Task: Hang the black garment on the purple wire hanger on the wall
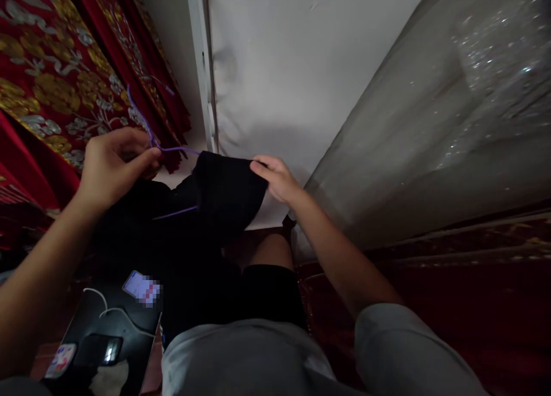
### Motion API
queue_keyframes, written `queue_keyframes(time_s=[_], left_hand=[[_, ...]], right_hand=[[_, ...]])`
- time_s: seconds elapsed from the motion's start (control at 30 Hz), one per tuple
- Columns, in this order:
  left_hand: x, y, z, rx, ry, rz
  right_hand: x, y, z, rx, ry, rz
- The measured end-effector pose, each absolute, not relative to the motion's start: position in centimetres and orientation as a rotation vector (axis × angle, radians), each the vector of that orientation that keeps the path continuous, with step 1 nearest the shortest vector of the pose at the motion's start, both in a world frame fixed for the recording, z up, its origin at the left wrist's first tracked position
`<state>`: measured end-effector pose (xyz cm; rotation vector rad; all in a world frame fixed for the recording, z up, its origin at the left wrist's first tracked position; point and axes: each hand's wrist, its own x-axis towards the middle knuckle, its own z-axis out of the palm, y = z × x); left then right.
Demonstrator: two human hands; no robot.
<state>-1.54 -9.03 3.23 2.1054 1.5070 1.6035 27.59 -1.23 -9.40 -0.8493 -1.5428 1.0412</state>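
Note:
My left hand [114,166] pinches a thin purple cord [183,149] between thumb and fingers. One end of the cord sticks up past the fingertips, and the rest runs across to the top corner of a black cloth [232,192]. With thumb and fingers, my right hand [278,178] grips the far edge of this cloth, which looks like a piece of clothing. Another stretch of purple cord lies across the black folds lower down. The cloth hangs over my lap, and its lower part merges with dark surroundings.
Red cloth with gold and silver embroidery [55,92] hangs at the left. A white wall panel [293,69] stands ahead, with a plastic-covered surface [430,132] at the right. Lower left, a dark stool or small table [124,327] bears a lit phone [140,287] and a pale cable.

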Motion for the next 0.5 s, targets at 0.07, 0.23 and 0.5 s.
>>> queue_keyframes(time_s=[0.07,0.23,0.5], left_hand=[[-1.4,-8.2,3.7,2.174,1.485,1.709],[-1.8,-6.8,3.0,2.627,1.321,1.886],[-0.3,-4.8,-5.6,2.806,1.470,0.628]], right_hand=[[27.9,-0.1,-8.2,-0.838,-1.321,0.955],[29.0,4.5,-3.7,-0.836,-1.206,0.692],[30.5,3.0,-4.4,-0.808,-1.104,0.747]])
